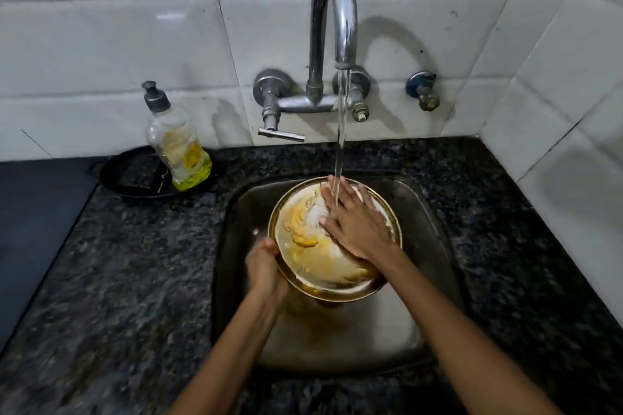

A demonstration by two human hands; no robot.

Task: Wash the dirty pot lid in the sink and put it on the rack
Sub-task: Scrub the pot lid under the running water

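A round steel pot lid (305,246), smeared with yellow residue, is held tilted over the steel sink (421,205). My left hand (264,268) grips its lower left rim. My right hand (354,222) lies flat on the lid's inner face with fingers spread. Water streams from the curved tap (333,13) onto my right fingers and the lid's upper part. No rack is in view.
A dish soap bottle (178,145) with yellow liquid stands on a small black pan (135,175) at the back left. Dark speckled granite counter (118,280) surrounds the sink. White tiles rise behind and at the right. The tap lever (281,135) points right.
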